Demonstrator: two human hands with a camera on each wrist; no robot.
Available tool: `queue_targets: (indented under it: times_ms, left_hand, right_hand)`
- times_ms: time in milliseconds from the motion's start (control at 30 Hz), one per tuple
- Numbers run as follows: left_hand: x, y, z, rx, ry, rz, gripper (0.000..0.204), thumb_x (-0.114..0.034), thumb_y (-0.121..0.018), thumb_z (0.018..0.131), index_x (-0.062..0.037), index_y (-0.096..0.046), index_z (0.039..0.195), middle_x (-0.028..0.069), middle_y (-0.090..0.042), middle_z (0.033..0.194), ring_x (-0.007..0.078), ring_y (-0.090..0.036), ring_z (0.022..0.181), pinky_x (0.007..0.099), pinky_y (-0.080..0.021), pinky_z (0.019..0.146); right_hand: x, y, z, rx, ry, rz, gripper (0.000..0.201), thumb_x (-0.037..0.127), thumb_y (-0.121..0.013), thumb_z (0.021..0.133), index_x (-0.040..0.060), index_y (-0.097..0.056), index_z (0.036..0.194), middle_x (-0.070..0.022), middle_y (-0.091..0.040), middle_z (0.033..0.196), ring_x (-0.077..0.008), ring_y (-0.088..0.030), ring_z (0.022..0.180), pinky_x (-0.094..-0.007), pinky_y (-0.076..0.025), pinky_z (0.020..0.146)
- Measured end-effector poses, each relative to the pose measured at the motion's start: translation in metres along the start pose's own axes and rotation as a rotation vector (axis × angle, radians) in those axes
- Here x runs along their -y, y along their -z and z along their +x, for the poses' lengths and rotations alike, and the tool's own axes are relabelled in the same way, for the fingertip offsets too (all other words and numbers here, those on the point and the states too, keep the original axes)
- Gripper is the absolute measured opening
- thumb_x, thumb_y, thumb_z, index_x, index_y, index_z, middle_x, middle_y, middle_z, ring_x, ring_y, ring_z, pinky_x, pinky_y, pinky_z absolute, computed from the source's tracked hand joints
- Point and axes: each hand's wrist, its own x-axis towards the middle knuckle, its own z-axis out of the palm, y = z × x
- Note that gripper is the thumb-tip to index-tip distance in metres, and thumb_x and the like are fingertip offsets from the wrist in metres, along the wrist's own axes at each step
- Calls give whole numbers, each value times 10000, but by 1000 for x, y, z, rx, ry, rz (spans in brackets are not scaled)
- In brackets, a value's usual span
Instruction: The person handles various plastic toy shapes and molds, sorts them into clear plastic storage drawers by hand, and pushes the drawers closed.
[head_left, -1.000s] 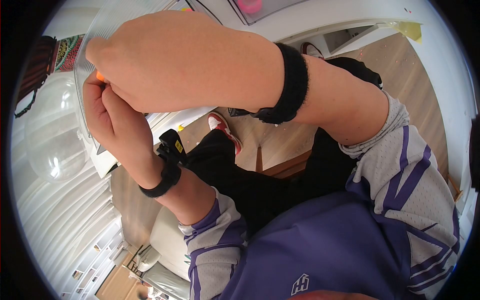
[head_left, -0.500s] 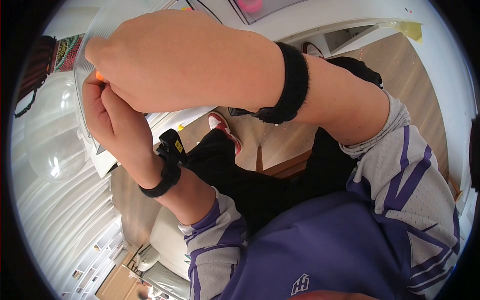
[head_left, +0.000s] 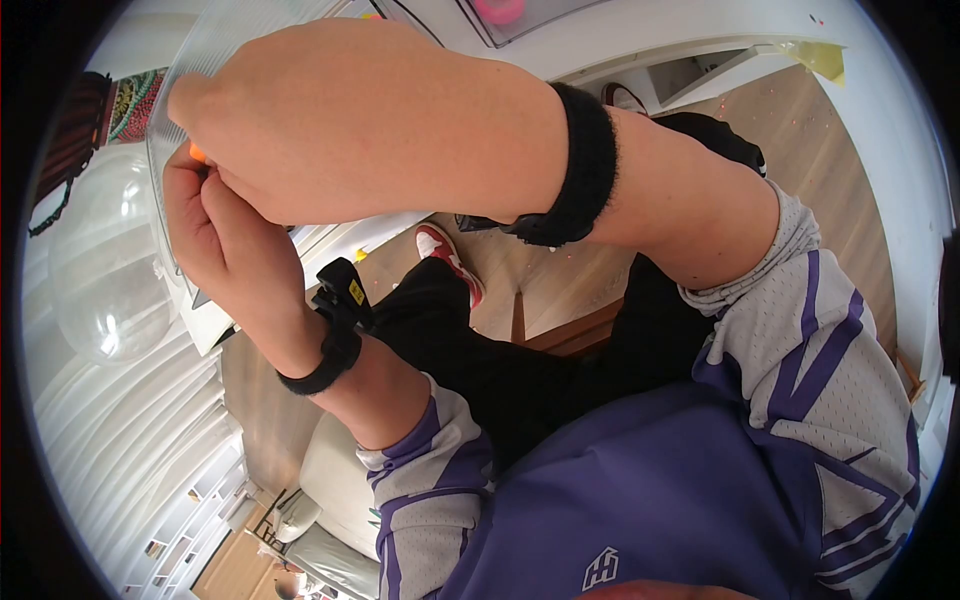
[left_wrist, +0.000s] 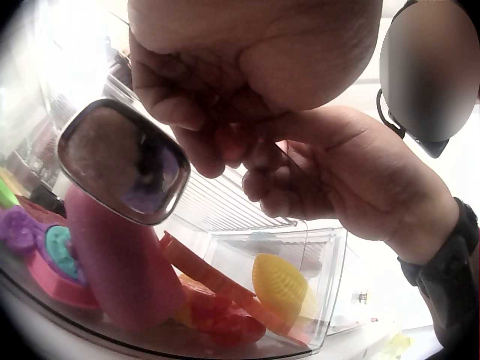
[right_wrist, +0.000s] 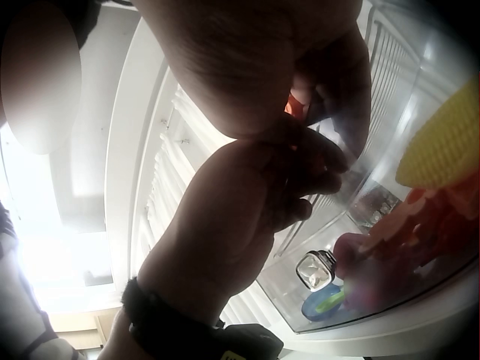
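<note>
A small orange piece (head_left: 198, 153) is pinched between the fingers of both hands, mostly hidden by them; its kind cannot be told. In the head view my right hand (head_left: 370, 125) is uppermost, its back to the camera and its fingers bent down. Close below it, my left hand (head_left: 235, 230) meets it with curled fingers and thumb. The left wrist view shows the reddish-orange piece (left_wrist: 234, 144) among the fingertips. Behind the hands stands a clear ribbed bin (right_wrist: 281, 307) holding a yellow toy corn cob (right_wrist: 442, 146), a pink rounded toy (left_wrist: 124, 262) and a silver-framed mirror-like piece (left_wrist: 124, 161).
Red and orange toy pieces (left_wrist: 225, 319) and a purple and teal toy (left_wrist: 56, 247) lie in the bin too. A clear balloon-like form (head_left: 110, 260) and a dark striped bag (head_left: 75, 135) are at the left. Another clear container (head_left: 540, 20) sits at the top.
</note>
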Motion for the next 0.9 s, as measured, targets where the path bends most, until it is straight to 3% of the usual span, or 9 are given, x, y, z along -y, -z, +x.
queue_targets:
  times_ms: [467,533,667,733,900]
  left_hand:
    - [1,4,0,29,12,2,255,-80,-506,1160,21,-730,1225,8,-707,950,44,-607,834,221,-490,730]
    - [1,3,-1,32,4,1,257,-180,-535,1228,-11,-713,1151,-18,-714,968,28,-606,855,216,-466,742]
    - [1,2,-1,9,13,3,252,-179,-539,1227,-13,-712,1151,-18,-714,969,29,-607,859,215,-468,745]
    - [2,3,0,15,12,0,247,-75,-512,1162,26,-727,1229,18,-729,979,45,-623,852,220,-505,748]
    - [1,2,-2,17,-4,-14,235,-125,-534,1192,11,-724,1210,5,-727,983,41,-623,860,221,-492,752]
  right_hand:
    - [-1,-1,-3,-30,17,-16,259,150,-740,865,-68,-740,1003,-255,-793,828,-414,-818,747,-504,-639,635]
    - [-1,1,-3,-40,29,-11,254,147,-741,865,-68,-740,1000,-257,-792,827,-415,-819,750,-503,-641,638]
    - [1,5,-1,35,-9,1,252,134,-743,864,-77,-740,1001,-263,-791,830,-420,-820,757,-507,-647,643]
    - [1,4,-1,54,-17,1,255,131,-743,864,-81,-740,1004,-264,-791,830,-422,-820,760,-508,-648,643]
    - [1,6,-1,49,-20,19,273,130,-746,872,-88,-748,1037,-260,-799,851,-422,-823,773,-507,-651,649]
